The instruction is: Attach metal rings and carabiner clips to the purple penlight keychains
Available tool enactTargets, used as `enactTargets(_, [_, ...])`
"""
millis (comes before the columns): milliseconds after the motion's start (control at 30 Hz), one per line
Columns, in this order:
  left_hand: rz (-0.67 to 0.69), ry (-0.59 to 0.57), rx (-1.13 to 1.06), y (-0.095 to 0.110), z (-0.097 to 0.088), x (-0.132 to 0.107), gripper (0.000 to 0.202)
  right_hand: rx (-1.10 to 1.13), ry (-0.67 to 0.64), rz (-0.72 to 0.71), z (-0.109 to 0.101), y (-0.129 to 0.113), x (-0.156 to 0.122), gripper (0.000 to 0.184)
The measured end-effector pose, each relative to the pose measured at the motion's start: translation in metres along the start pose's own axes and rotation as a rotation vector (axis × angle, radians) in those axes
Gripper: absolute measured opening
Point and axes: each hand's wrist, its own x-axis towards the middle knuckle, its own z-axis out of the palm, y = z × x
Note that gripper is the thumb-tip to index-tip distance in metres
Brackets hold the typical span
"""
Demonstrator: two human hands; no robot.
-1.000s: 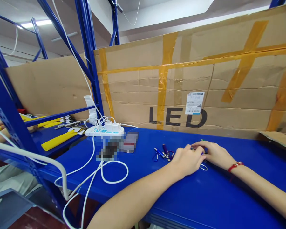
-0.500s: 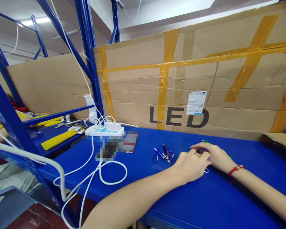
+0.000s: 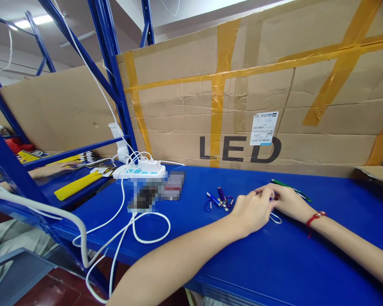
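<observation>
My left hand (image 3: 251, 212) and my right hand (image 3: 289, 200) meet over the blue table, fingers curled together and pinching. A small purplish-blue bit shows between the fingertips, but most of what they hold is hidden. A silver wire clip loop (image 3: 276, 218) sticks out just below the fingers. To the left of my left hand lie a blue keychain flashlight (image 3: 213, 199) with a blue carabiner (image 3: 207, 207) and a purple one (image 3: 222, 195) with its own clip. Several small button cells (image 3: 226, 208) rest beside them. Behind my right hand is a long green object (image 3: 280, 183), partly covered.
A white power strip (image 3: 138, 171) with cables stands at the back left, near a blurred-out dark item (image 3: 145, 195). Taped cardboard (image 3: 185, 110) walls the table's back. Beyond the blue rack post, another person's arm (image 3: 54, 170) reaches near a yellow roll (image 3: 78, 185).
My hands have drawn closer together, and more of the silver loop shows beneath them. More of the green object is visible. Another person's arm has come in at the left. The view has shifted slightly.
</observation>
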Motion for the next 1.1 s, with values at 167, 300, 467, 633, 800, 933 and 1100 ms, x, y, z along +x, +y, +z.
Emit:
enactTargets(167, [-0.02, -0.026, -0.008, 0.0, -0.001, 0.0, 0.025, 0.007, 0.019, 0.008, 0.0, -0.003, 0.0, 0.022])
enactTargets(300, [-0.02, -0.032, -0.009, -0.002, 0.0, 0.001, 0.024, 0.027, 0.026, 0.01, 0.0, -0.004, 0.0, 0.018])
enactTargets(467, [-0.004, -0.032, -0.01, -0.004, 0.001, 0.002, 0.022, 0.044, 0.004, -0.01, -0.001, -0.004, 0.0, 0.021])
enactTargets(633, [-0.041, -0.05, -0.021, -0.004, -0.003, 0.0, 0.024, -0.051, 0.012, 0.001, -0.001, -0.006, 0.0, 0.016])
enactTargets(800, [-0.031, -0.066, 0.035, -0.008, -0.006, 0.002, 0.022, -0.166, 0.011, -0.022, -0.005, -0.013, -0.002, 0.018])
enactTargets(933, [0.02, -0.115, -0.053, -0.018, -0.011, 0.003, 0.023, -0.247, 0.02, -0.039, -0.01, -0.018, -0.002, 0.019])
enactTargets(1100, [0.075, -0.11, -0.218, -0.036, -0.011, 0.004, 0.024, -0.267, 0.029, -0.009, -0.018, -0.021, -0.002, 0.017])
